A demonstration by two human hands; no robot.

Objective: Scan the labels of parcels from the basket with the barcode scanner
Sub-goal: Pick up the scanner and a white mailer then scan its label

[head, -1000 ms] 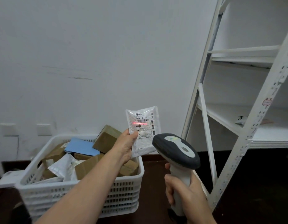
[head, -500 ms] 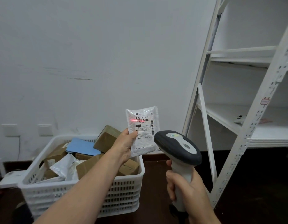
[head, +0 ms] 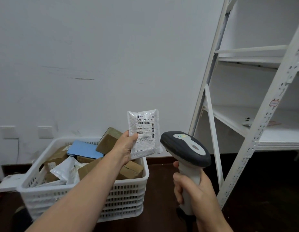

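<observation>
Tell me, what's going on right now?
Left hand holds white parcel up, label facing scanner. Right hand grips scanner. No red beam on label. Nothing between them; basket full below.

The basket stands on the floor at the lower left, close before the wall, with boxes and flat parcels piled inside it. Above its right rear corner the left hand holds a small parcel upright, label toward the viewer. Just right of the parcel and nearer the viewer, the barcode scanner sits in the right hand, its head level with the parcel's lower edge. The shelving rack stands at the right, beside the wall.
</observation>
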